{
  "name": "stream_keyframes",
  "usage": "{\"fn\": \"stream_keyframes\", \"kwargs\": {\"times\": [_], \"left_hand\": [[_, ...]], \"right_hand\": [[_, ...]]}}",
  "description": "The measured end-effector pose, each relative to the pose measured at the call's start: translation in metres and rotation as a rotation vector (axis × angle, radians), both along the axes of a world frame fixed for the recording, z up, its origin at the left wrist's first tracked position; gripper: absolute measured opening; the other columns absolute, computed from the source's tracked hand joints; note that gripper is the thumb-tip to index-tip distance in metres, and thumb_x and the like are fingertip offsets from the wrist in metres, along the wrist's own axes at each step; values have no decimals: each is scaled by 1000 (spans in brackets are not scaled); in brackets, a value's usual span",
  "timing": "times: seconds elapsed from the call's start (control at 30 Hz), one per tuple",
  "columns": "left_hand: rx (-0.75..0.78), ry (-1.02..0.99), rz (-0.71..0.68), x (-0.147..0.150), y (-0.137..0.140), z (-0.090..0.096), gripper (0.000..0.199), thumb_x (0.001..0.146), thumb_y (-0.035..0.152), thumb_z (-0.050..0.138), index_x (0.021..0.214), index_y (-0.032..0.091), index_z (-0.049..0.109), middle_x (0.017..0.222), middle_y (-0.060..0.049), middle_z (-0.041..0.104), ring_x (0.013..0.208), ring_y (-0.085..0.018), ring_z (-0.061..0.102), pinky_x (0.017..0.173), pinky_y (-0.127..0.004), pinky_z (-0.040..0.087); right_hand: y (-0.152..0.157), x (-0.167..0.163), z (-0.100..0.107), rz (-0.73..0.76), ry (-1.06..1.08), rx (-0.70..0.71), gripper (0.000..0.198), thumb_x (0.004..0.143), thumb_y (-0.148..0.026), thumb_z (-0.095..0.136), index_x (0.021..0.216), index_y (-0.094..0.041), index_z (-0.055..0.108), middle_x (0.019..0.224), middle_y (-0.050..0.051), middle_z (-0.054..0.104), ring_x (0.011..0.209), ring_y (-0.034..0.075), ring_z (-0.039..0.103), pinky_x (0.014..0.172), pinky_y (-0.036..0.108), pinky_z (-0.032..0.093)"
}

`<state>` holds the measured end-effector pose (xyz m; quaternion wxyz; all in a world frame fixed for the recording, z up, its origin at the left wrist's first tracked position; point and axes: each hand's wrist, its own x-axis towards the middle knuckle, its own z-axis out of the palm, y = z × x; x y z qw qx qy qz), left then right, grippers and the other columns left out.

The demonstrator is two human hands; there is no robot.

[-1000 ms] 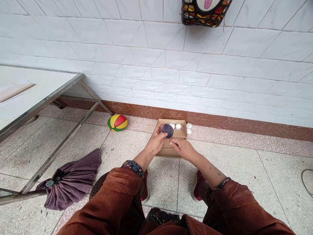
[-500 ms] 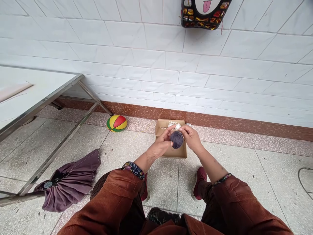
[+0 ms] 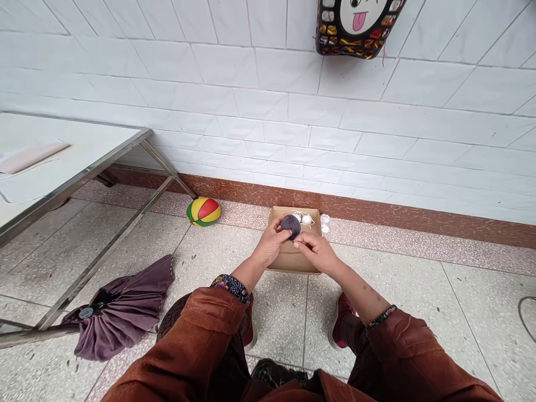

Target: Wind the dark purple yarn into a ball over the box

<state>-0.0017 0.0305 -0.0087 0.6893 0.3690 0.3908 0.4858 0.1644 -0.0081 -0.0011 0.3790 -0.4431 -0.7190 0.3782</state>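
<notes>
A ball of dark purple-grey yarn (image 3: pixel 290 225) is held in my left hand (image 3: pixel 270 244), its thumb across the front and the fingers wrapped round the left side. My right hand (image 3: pixel 316 251) is closed in a pinch at the ball's lower right edge, on what looks like its yarn strand; the strand itself barely shows. Below both hands an open cardboard box (image 3: pixel 293 262) stands on the floor. White yarn balls (image 3: pixel 307 219) with loose strands lie in its far part, partly hidden by the purple-grey ball.
Small white round items (image 3: pixel 325 223) lie right of the box. Left of it are a striped ball (image 3: pixel 204 212), a folded purple umbrella (image 3: pixel 125 312) and a metal-framed table (image 3: pixel 84 139). A black basket (image 3: pixel 358 33) hangs on the tiled wall. A cable (image 3: pixel 523 318) lies far right.
My right hand has gone from the yarn ball's upper right side to its lower right edge. My left hand has shifted the ball slightly left and up, uncovering more white yarn.
</notes>
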Motion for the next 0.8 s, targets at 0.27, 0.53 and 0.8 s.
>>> {"fn": "stream_keyframes", "kwargs": {"times": [0.27,0.53,0.8], "left_hand": [[168,147,-313,6,-16,10,66,67,17,70,132,21,62,119,-7,66,110,-23,59,95,-34,46],[-52,-208,-511,5,-23,18,76,75,23,65,148,32,44,120,-9,63,98,-27,69,65,-28,49],[-134,-307,-327,-1,-15,17,58,72,20,59,129,21,60,117,-10,64,90,-20,63,64,-28,51]], "right_hand": [[19,25,13,-238,256,-80,36,92,-56,60,80,-22,60,63,-4,47,58,13,41,57,26,36],[29,25,-15,-352,-9,8,34,96,-48,56,74,-22,58,67,-1,55,63,16,49,61,27,39],[26,19,-28,-293,-164,6,26,97,-38,49,81,-22,61,76,1,63,68,17,56,66,27,41]]}}
